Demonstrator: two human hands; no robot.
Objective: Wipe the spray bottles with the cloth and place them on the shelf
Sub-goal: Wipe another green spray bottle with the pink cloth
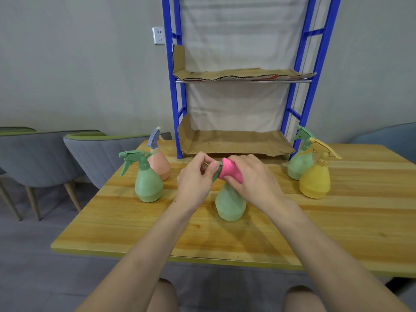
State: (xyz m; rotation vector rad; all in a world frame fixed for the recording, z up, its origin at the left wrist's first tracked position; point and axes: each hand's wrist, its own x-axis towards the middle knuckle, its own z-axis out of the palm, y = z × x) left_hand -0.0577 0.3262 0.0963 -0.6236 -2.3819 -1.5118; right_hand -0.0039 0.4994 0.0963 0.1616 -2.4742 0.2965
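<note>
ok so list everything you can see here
centre bottle: one, green, mid-table, held
green bottles: two, one left, one right
pink bottle: one, blue trigger, behind left green
yellow bottle: one, right, beside green one
cloth: one, pink, wrapped on centre bottle's neck
shelf: one, blue, table's far edge
cardboard: two sheets, brown, lining shelf
table: one, wood
chairs: at least three, grey, left and right
socket: one, white, wall
left hand: pinches centre bottle's head
right hand: grips cloth
knees: two, bottom edge

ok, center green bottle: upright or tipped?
Upright: bottle stands base-down on table, left hand pinching its spray head, right hand wrapping pink cloth round its neck.
</note>
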